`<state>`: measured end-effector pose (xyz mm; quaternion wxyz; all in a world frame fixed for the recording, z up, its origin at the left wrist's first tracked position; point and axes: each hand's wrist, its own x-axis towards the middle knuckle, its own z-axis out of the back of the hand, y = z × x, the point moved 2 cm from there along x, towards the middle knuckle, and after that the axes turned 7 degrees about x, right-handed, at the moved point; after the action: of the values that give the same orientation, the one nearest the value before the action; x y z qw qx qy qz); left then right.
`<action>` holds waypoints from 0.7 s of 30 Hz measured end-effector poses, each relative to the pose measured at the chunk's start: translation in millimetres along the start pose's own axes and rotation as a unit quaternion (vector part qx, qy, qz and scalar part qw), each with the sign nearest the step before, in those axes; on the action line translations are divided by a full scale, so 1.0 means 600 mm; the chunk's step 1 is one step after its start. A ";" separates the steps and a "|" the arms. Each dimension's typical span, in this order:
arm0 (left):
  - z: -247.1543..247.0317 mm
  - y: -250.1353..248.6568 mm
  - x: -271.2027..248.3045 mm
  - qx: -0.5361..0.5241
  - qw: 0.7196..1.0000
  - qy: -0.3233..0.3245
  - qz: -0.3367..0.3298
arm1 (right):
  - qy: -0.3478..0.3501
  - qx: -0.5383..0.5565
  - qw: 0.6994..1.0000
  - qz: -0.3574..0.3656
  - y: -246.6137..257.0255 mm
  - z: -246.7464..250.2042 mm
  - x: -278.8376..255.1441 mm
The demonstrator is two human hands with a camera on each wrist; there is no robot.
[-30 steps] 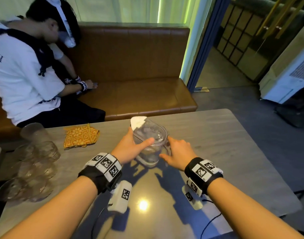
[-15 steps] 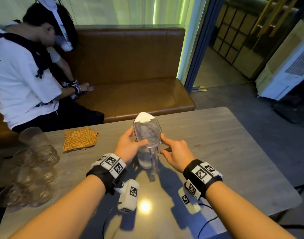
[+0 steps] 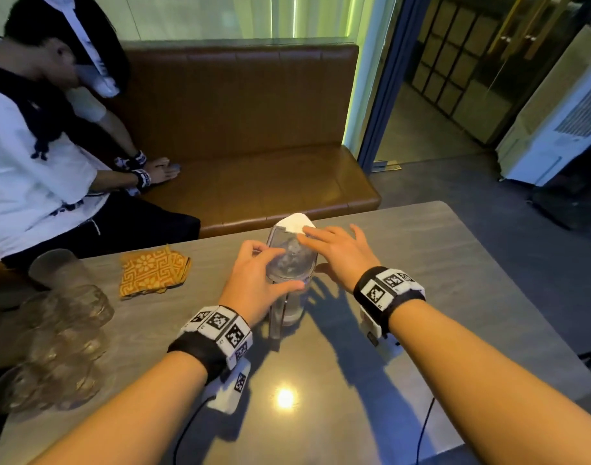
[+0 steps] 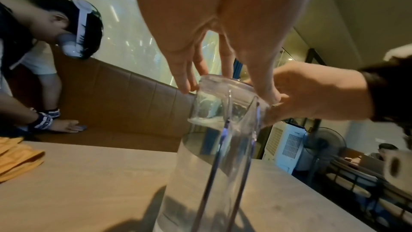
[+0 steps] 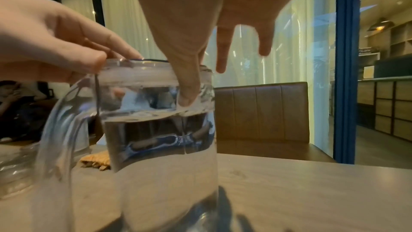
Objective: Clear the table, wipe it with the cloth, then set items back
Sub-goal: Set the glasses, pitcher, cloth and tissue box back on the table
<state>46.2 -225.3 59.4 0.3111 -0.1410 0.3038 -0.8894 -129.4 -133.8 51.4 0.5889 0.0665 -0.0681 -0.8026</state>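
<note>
From above, a clear jug (image 3: 289, 280) stands mid-table (image 3: 455, 297), the left hand (image 3: 257, 283) curled round its rim, the right hand (image 3: 337, 253) laid flat-fingered on the lid; an orange cloth (image 3: 153, 270) lies to the left. Left wrist: fingers (image 4: 185, 77) pinch the rim. Right wrist: the thumb (image 5: 187, 84) presses the jug's side, fingers spread.

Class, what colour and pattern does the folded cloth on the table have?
The cloth is orange-yellow with a white geometric pattern, clearest in the head view.
</note>
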 end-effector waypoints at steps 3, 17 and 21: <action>0.028 0.021 0.017 0.020 0.998 0.052 -0.033 | -0.064 -0.056 0.996 -0.033 0.018 -0.005 -0.016; 0.030 0.038 0.026 0.076 0.996 0.055 0.006 | -0.072 0.049 0.996 0.018 -0.002 -0.005 0.014; 0.034 0.046 0.032 0.095 0.992 0.083 -0.019 | -0.102 -0.037 0.994 -0.003 0.018 0.009 0.003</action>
<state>53.1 -263.7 59.2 0.2803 -0.0422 0.2397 -0.9285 -121.2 -138.7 58.5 0.5788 -0.0374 -0.0980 -0.8087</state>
